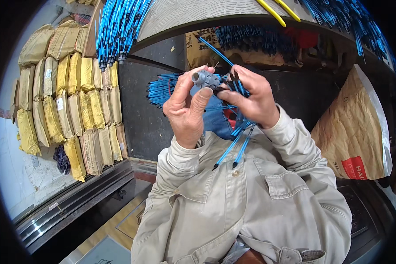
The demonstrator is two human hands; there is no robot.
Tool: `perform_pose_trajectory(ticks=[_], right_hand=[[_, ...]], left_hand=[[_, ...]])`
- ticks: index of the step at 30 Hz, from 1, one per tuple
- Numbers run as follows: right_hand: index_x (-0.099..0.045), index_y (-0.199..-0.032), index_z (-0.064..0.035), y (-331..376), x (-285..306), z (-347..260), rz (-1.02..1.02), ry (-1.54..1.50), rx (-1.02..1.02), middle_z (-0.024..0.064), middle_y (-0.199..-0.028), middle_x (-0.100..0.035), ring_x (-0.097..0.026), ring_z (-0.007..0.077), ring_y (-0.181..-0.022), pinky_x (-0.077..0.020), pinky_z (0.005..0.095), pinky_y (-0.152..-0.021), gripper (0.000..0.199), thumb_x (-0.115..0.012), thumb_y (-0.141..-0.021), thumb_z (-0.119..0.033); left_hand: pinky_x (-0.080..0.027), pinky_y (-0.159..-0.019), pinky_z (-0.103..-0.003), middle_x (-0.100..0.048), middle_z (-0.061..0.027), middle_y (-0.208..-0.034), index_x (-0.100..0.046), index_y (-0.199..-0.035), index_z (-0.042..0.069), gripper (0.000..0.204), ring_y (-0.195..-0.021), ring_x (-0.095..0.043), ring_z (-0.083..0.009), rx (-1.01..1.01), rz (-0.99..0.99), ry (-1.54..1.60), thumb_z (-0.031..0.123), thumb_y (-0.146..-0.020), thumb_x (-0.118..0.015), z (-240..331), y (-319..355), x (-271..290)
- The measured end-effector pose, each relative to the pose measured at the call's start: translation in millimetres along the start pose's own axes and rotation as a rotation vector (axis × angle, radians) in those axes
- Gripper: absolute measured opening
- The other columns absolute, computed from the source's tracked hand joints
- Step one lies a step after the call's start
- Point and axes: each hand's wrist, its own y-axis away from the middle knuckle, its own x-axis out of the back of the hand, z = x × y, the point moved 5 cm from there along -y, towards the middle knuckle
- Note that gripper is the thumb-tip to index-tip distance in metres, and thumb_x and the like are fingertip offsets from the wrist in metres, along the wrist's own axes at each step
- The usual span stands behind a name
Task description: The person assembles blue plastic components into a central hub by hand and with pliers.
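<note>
Between the thumb and fingers of my left hand (185,105) is a grey plastic fitting (201,79) with a threaded round end tilted up. My right hand (256,94) is closed on several thin blue tubes (226,152) with black tips, right against the fitting. Some tubes hang down over my shirt front, and one long tube (215,49) sticks out up and to the left. The fingers partly hide where tubes and fitting meet. Beyond my left wrist lies a bundle of blue tubes (160,90).
A curved worktop (193,13) in front carries blue tube bundles (121,31) and a yellow-handled tool (273,11). Stacked yellow and tan packages (70,97) stand at left. A large brown paper sack (352,123) stands at right, near my right elbow.
</note>
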Motion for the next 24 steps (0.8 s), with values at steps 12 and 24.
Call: perform_pose_trajectory(ticks=[12,24], right_hand=[[-0.058,-0.090,-0.0019,-5.1,-12.4,17.1,-0.044,-0.753,-0.305,0.0045,-0.087,-0.053,-0.050,0.0126,-0.085,-0.0419,0.0271,-0.078,0.017,-0.067,-0.076,-0.006],[-0.053,-0.101,-0.0040,-8.6,-9.0,5.3,-0.270,-0.568,-0.161,0.0052,-0.094,-0.052,-0.048,0.0137,-0.088,-0.0389,0.0295,-0.083,0.032,-0.070,-0.075,-0.010]], left_hand=[[-0.042,-0.085,-0.027,-0.061,-0.0099,-0.105,-0.058,-0.110,-0.005,0.035,-0.096,-0.055,-0.0149,0.030,0.017,0.073,0.013,-0.081,-0.067,-6.7,2.0,5.8],[-0.039,-0.089,-0.030,-0.059,-0.0111,-0.106,-0.058,-0.110,-0.005,0.037,-0.099,-0.053,-0.0165,-0.057,-0.100,0.021,0.013,-0.079,-0.069,2.6,5.7,3.5]])
